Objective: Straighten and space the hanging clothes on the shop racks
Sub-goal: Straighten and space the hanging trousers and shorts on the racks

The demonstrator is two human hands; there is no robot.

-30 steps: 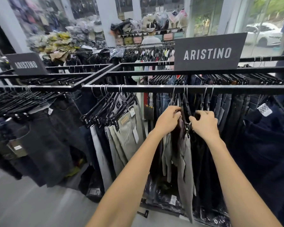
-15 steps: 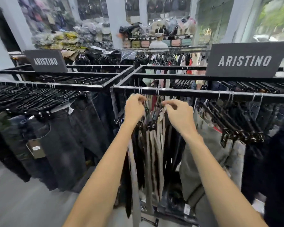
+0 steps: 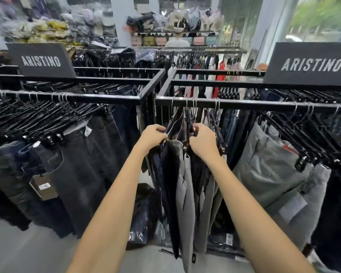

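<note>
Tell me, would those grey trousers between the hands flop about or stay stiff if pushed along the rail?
Probably floppy: the grey trousers hang in long soft folds, clipped only at the top. They would likely slide easily, since thin wire hooks ride a smooth rail. Probably light too; the left hand and right hand grip just the hangers.

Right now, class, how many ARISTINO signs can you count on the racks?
2. One ARISTINO sign stands on the left rack, far left; a second sign on the right rack, far right. More may be out of view.
</note>
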